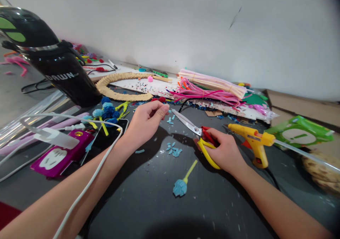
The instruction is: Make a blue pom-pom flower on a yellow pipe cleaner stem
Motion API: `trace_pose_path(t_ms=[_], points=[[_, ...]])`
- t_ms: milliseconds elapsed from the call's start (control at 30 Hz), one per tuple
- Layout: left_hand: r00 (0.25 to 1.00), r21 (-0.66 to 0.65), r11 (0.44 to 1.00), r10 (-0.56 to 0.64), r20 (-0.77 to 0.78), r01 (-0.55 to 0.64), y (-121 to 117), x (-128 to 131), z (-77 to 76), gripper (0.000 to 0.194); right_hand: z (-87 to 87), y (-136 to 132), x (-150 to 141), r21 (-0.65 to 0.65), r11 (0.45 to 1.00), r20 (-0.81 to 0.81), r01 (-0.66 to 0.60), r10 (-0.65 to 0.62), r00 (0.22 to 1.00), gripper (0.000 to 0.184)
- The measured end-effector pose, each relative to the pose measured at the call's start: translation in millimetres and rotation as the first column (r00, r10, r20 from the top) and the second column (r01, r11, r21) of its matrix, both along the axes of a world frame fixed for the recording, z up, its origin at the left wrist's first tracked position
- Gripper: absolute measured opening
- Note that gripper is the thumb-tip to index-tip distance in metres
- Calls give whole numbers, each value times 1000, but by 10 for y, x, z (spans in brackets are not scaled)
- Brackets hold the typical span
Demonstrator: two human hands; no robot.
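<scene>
The scissors (pixel 194 127) sit clamped in the right grip (pixel 225 150), pointing at the left grip (pixel 147 121) just beside, whose fingertips (pixel 165 109) look pinched together, on what I cannot tell, so a slipping snip could nick them.

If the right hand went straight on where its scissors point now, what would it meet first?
Probably the left hand, at its fingertips: the tip of the scissors in the right hand points towards them, though one view leaves the depth unclear.
</scene>
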State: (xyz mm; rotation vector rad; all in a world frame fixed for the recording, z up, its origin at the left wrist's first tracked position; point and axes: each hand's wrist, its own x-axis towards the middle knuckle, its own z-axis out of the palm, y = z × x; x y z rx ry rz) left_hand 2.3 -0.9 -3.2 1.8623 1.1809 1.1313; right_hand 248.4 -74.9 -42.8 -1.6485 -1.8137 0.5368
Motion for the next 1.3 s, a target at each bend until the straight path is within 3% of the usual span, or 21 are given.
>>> trace_pose_path(t_ms=[1300], points=[[999,48,999,4,-34,-3,1,-3,15,22,-22,23,28,-52,999,-15,-18,17,1000,23]])
